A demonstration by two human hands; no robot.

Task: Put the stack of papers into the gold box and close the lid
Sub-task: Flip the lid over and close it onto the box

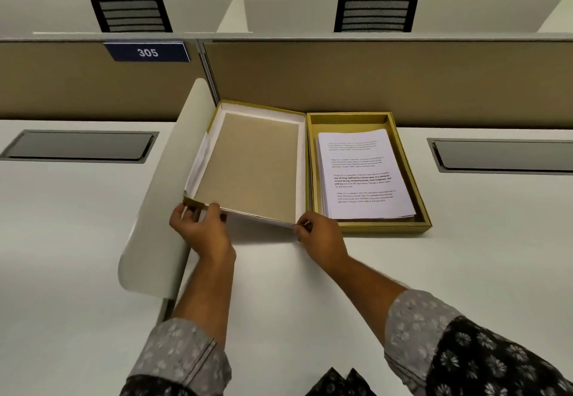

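Observation:
The gold box (424, 178) lies open on the white desk against the back partition. A stack of printed papers (362, 175) rests inside it. Its hinged lid (254, 166), tan and white inside, is swung out to the left and raised a little off the desk at its near edge. My left hand (201, 225) grips the lid's near left corner. My right hand (316, 234) pinches the lid's near right corner, beside the box's front left corner.
A curved white divider panel (161, 197) stands just left of the lid. Grey recessed cable hatches (80, 145) (502, 156) sit in the desk on both sides. Tan partition with a "305" sign (147, 52) runs behind; two black chairs beyond.

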